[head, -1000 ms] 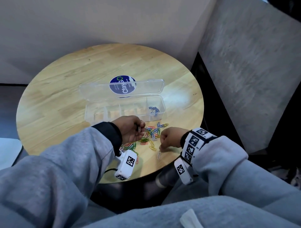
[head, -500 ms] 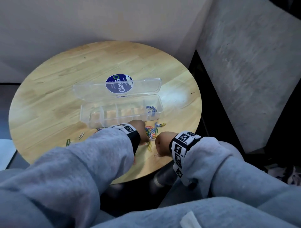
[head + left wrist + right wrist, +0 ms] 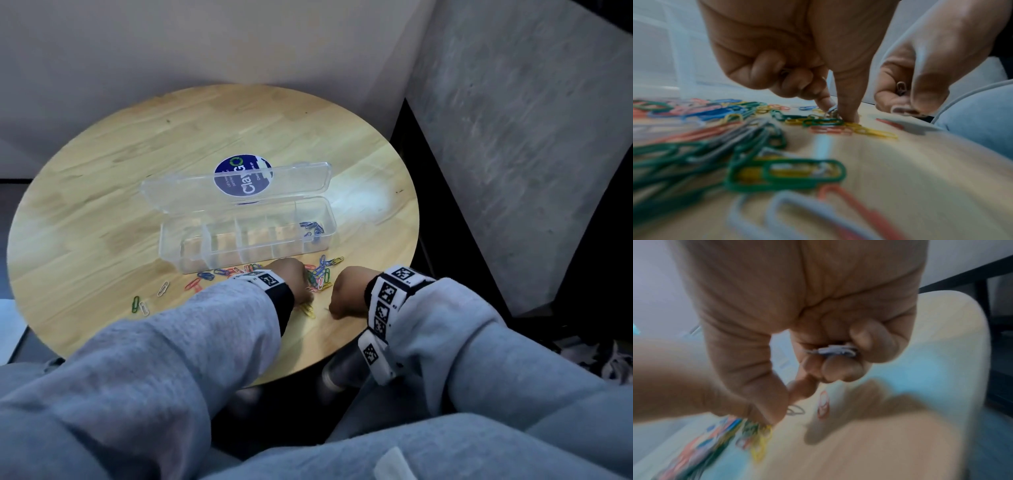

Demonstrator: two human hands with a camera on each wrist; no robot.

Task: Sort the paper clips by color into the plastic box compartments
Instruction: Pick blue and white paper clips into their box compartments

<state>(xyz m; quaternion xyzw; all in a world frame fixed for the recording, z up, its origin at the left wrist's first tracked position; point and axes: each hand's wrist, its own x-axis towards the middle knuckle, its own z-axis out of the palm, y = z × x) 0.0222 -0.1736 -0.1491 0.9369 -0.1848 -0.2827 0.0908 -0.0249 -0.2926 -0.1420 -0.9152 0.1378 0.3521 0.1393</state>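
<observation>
The clear plastic box [image 3: 246,255] lies open in the middle of the round table, with blue clips [image 3: 311,228] in its right end compartment. A pile of mixed coloured paper clips [image 3: 320,275] lies in front of it. My left hand [image 3: 835,113] is down in the pile, thumb and forefinger pinching a white clip [image 3: 830,112], the other fingers curled. My right hand [image 3: 785,405] is beside it near the table's front edge. It holds a few white clips [image 3: 832,351] in its curled fingers, and its thumb and forefinger reach down by another white clip [image 3: 795,410].
More clips trail left along the box front: blue [image 3: 205,275], red [image 3: 193,283], white [image 3: 163,288], green [image 3: 135,303]. A red clip [image 3: 823,405] lies by my right hand. The box lid [image 3: 191,190] lies flat behind, over a blue sticker. The table edge [image 3: 308,370] is close below my wrists.
My left hand, which held a white clip up in front of the box, has dropped into the pile and turned over. The right hand has stayed near the front edge.
</observation>
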